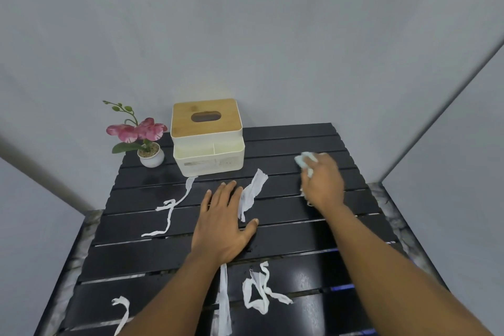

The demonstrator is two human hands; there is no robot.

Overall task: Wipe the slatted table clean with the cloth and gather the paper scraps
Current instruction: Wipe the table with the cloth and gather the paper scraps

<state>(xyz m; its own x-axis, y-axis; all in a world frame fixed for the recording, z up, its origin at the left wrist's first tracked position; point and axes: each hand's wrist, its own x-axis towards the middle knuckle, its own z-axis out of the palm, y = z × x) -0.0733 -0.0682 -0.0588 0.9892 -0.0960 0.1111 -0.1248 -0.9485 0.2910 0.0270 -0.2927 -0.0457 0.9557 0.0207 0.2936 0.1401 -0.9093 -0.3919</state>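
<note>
1. Pressing flat on the black slatted surface, the left hand lies near the middle. Its fingers are straight and slightly spread, holding nothing, and the thumb points off to the right.
2. The right hand is out over the far right part of the slats and looks a little blurred. Its fingers are curled round a pale, bunched cloth, which pokes out past the knuckles and sits down against the slats.
3. Between the two hands lies a broad torn strip of white paper, just beside the left hand's fingertips.
4. To the left of that hand, a thin twisted strip trails from near the front of the box towards the near side.
5. Closer to me are three more scraps:
   - a looped strip right of the left forearm;
   - a straight strip running out from under that wrist;
   - a small curl near the left edge.
6. At the far left, against the wall, stands a cream tissue box with a wooden lid. A potted pink flower stands just beside it on the corner.
</note>
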